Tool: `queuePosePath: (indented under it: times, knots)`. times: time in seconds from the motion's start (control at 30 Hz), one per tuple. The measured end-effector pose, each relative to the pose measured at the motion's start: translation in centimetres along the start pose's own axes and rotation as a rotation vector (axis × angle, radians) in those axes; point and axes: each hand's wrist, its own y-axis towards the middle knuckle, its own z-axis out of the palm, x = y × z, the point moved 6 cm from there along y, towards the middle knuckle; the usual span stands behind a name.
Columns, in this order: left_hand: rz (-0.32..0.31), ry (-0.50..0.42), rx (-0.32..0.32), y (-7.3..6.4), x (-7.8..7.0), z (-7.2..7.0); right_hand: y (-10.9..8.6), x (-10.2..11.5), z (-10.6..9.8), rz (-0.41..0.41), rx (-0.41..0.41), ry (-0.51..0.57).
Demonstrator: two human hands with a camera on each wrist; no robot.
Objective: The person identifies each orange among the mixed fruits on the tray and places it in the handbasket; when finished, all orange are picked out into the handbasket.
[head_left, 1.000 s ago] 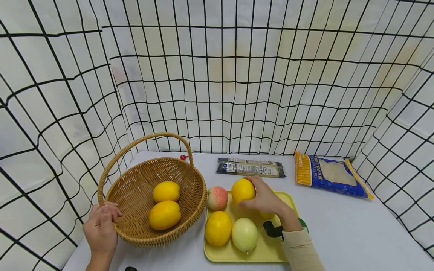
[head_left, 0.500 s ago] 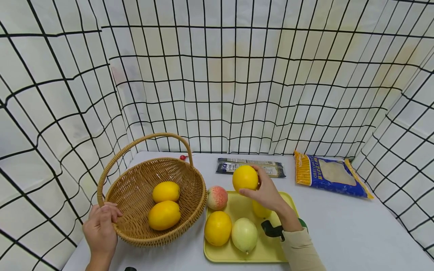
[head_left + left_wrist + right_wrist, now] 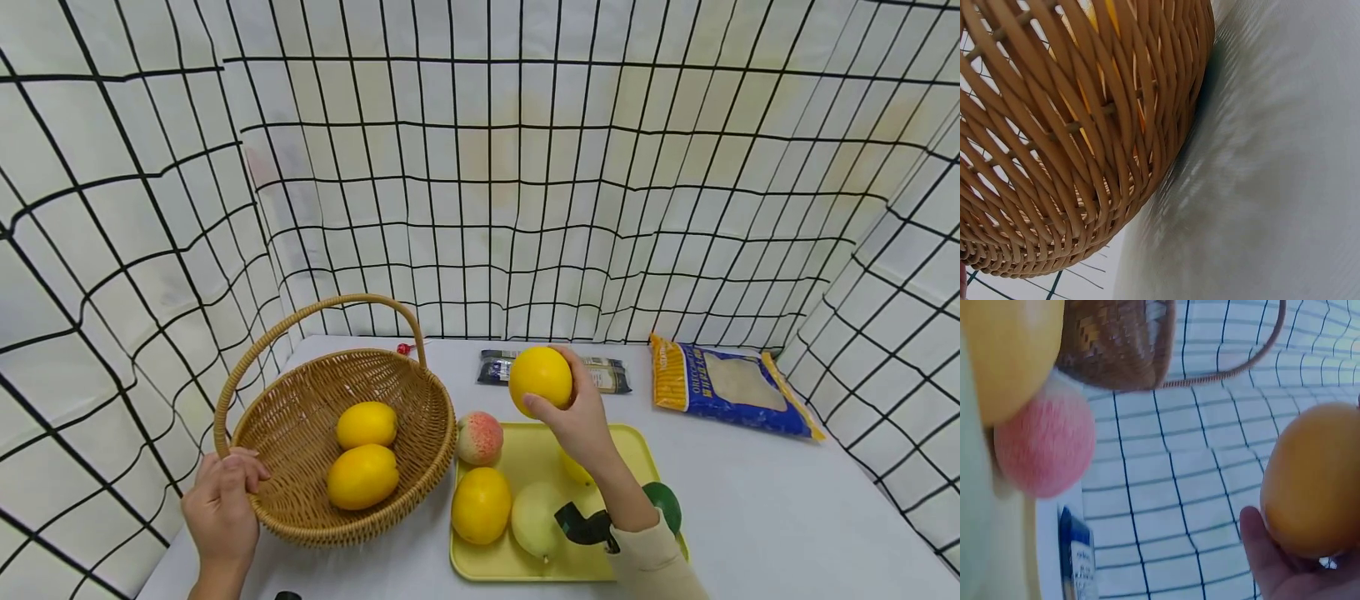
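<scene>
My right hand [image 3: 585, 412] holds a round yellow-orange fruit [image 3: 540, 379] above the far edge of the yellow tray [image 3: 517, 569], thumb on its near side. In the right wrist view the same fruit [image 3: 1316, 481] looks slightly oval. My left hand [image 3: 223, 504] grips the left rim of a wicker basket [image 3: 300, 417], which tilts toward me. Inside lie two yellow fruits [image 3: 363, 477]. On the tray are a peach [image 3: 480, 438], a yellow-orange fruit [image 3: 482, 506], a pale green pear-like fruit [image 3: 534, 518] and a yellow fruit [image 3: 576, 468] partly behind my right wrist.
A dark green round thing [image 3: 664, 505] shows beside my right sleeve. Behind the tray lies a dark flat packet [image 3: 611, 375]; a blue and yellow bag [image 3: 738, 387] is at the back right. Black-gridded white walls [image 3: 517, 208] enclose the table.
My right hand has lifted the round yellow-orange fruit off the tray, up and away from me, with a slight shift left at the end. The left hand and basket stay put.
</scene>
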Motion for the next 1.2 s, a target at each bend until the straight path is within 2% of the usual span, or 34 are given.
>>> queuePosePath:
  times: [0.13,0.43,0.73,1.03,1.2]
  knots:
    - [0.005,-0.016,-0.002,0.0,0.0,0.0,-0.6,0.9,1.3,0.013,-0.014,0.001]
    - [0.007,-0.019,-0.007,0.1,-0.2,0.1,-2.0,2.2,4.4,-0.080,-0.044,-0.107]
    - [-0.023,0.020,-0.006,0.0,-0.3,0.1,-3.4,4.0,7.5,-0.113,0.089,-0.136]
    - [-0.015,-0.008,-0.003,0.0,-0.2,0.0,-4.2,3.2,10.1,-0.169,0.163,-0.137]
    - [-0.013,0.012,0.000,-0.1,0.0,0.0,-4.3,3.1,11.1,-0.189,0.192,-0.112]
